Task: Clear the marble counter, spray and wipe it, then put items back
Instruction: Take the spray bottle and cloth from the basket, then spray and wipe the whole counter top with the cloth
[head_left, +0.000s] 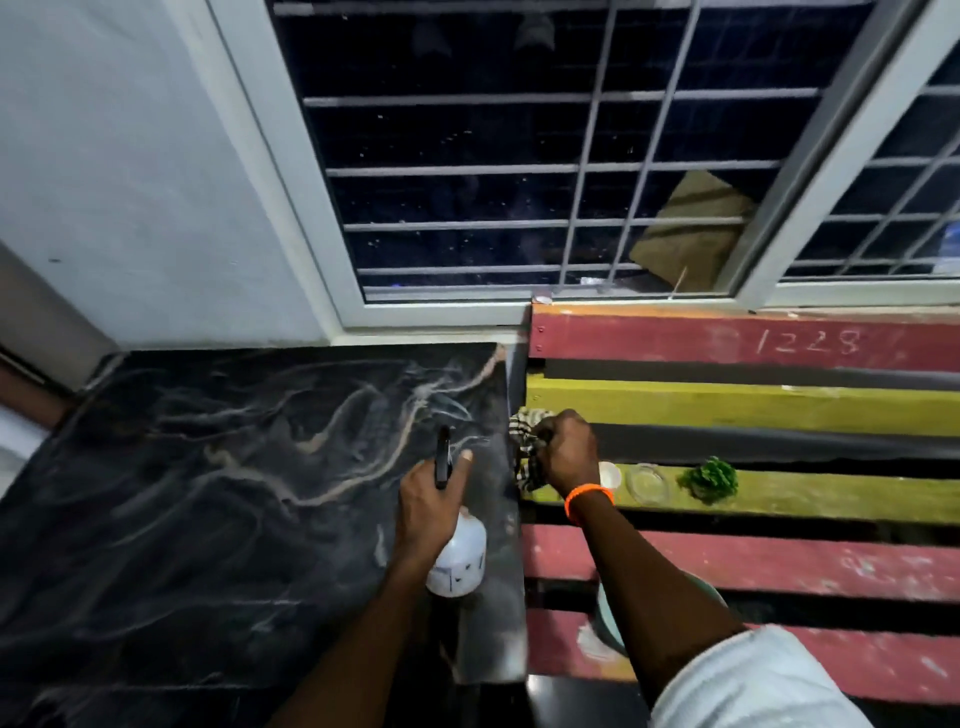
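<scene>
The black marble counter (208, 493) with pale veins fills the left half of the view. My left hand (428, 499) grips a white spray bottle (460, 561) with a black trigger head, held over the counter's right part, nozzle pointing away from me. My right hand (566, 449) is closed on a checked cloth (524, 447) right at the counter's right edge, over the slatted bench. An orange band circles that wrist.
A red and yellow slatted wooden bench (753, 400) adjoins the counter on the right. On a yellow slat lie a white lid (610, 474), a clear glass dish (647, 483) and a small green plant piece (709, 478). A barred window (519, 156) rises behind; a pale bowl (608, 618) sits under my right arm.
</scene>
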